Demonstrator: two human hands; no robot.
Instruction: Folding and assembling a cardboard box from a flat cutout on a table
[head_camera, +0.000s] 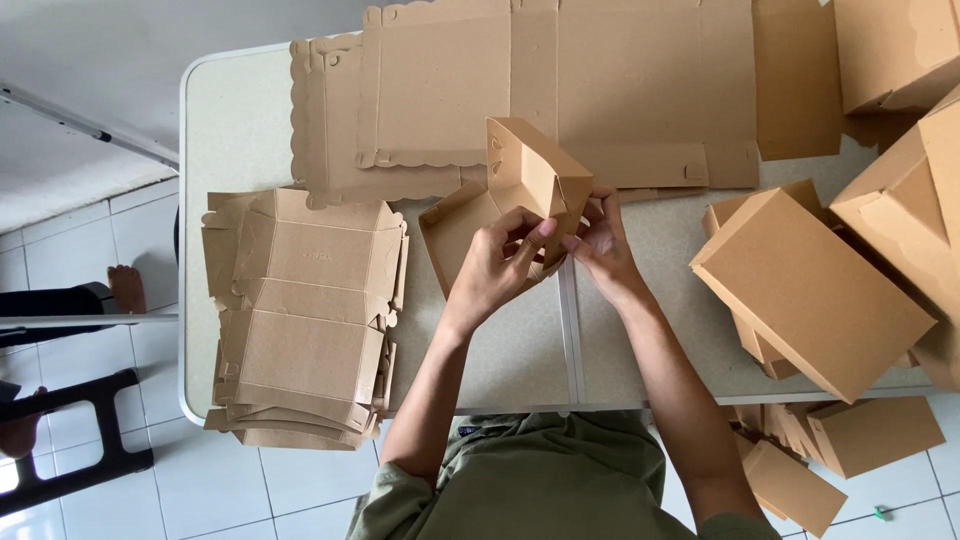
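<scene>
A half-folded brown cardboard box (520, 180) stands above the middle of the table (230, 120), one side raised upright, its flat panel lying below left. My left hand (495, 265) grips its near corner with fingers curled on the flap. My right hand (600, 240) pinches the same corner from the right. Both hands meet at the box's lower right edge.
A stack of flat die-cut box blanks (305, 320) lies at the table's left. Larger flat cardboard sheets (560, 80) cover the far side. Finished closed boxes (810, 290) pile up at the right, with more on the floor (830, 450). Another person's foot (125, 288) shows far left.
</scene>
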